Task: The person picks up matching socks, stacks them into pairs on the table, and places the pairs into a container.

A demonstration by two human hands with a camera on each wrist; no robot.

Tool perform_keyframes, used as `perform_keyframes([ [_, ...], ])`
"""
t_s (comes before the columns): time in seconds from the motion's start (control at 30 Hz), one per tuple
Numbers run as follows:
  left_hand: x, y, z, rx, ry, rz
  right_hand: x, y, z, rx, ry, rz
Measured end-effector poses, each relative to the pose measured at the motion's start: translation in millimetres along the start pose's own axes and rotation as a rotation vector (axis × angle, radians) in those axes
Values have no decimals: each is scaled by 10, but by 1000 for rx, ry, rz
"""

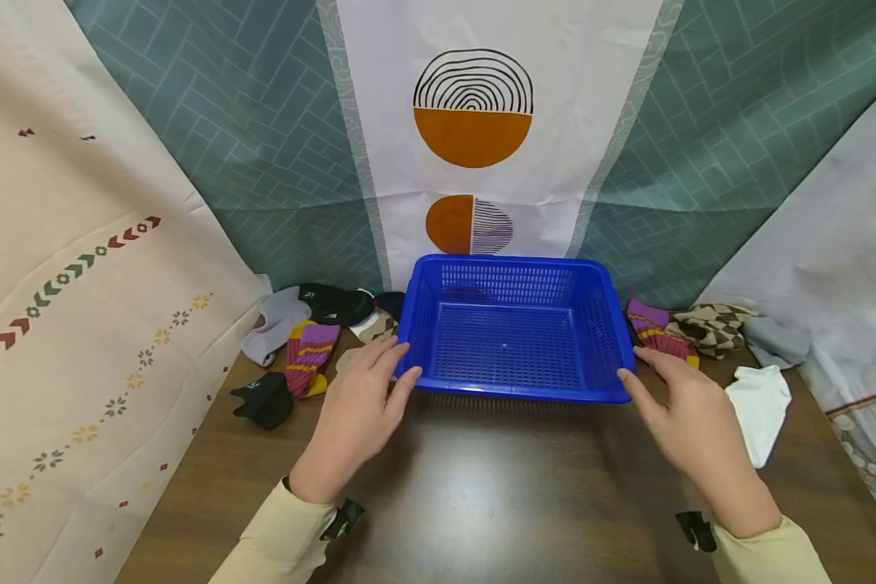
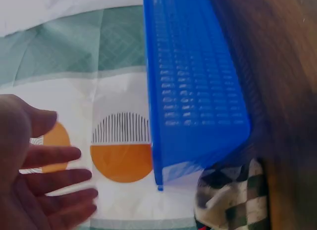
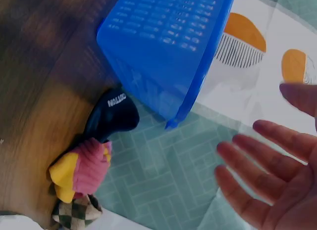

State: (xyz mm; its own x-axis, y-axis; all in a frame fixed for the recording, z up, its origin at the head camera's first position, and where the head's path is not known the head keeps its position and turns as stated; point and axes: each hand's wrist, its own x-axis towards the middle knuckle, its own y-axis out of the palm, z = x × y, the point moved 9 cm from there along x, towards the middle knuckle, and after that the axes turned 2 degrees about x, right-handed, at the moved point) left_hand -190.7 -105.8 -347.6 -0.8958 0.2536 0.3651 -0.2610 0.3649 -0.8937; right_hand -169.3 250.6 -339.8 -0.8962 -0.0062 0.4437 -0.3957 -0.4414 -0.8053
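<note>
A blue perforated plastic basket stands on the brown table, with nothing inside it. By its front left corner is my left hand, and by its front right corner my right hand. In the left wrist view the fingers of my left hand are spread and apart from the basket wall. The right wrist view likewise has my right hand with loosely extended fingers, away from the basket. Neither hand holds anything.
Left of the basket lie socks: grey, black, purple-and-yellow and a dark one. To the right are another purple-and-yellow sock, a checkered one, grey and white. Patterned cloth hangs behind.
</note>
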Motion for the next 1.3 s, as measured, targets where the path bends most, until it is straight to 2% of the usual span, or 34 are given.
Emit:
perform_keyframes([
  [0.1,-31,-6,-100,-28,55,-51,24,-97,-36,-9,-20,-104],
  [0.17,-58,18,-143,-23,81,-75,36,-123,-77,-24,-20,-142],
  [0.27,-108,82,-183,-5,119,-93,61,-73,-150,-36,-2,-125],
  [0.43,-183,221,-202,42,162,-53,179,95,-359,-23,35,-63],
  [0.53,-204,330,-187,59,165,-12,310,228,-593,-15,82,-9],
  [0.73,-231,601,-191,51,174,106,516,660,-1021,-49,124,194],
  [0.87,-245,754,-223,56,188,170,561,929,-1194,-100,118,326],
  [1.0,-245,855,-255,82,201,194,540,1134,-1335,-138,133,422],
  [1.1,-243,905,-287,92,212,207,511,1189,-1389,-155,109,412],
  [1.3,-238,981,-334,104,236,225,490,1087,-1425,-168,21,284],
])
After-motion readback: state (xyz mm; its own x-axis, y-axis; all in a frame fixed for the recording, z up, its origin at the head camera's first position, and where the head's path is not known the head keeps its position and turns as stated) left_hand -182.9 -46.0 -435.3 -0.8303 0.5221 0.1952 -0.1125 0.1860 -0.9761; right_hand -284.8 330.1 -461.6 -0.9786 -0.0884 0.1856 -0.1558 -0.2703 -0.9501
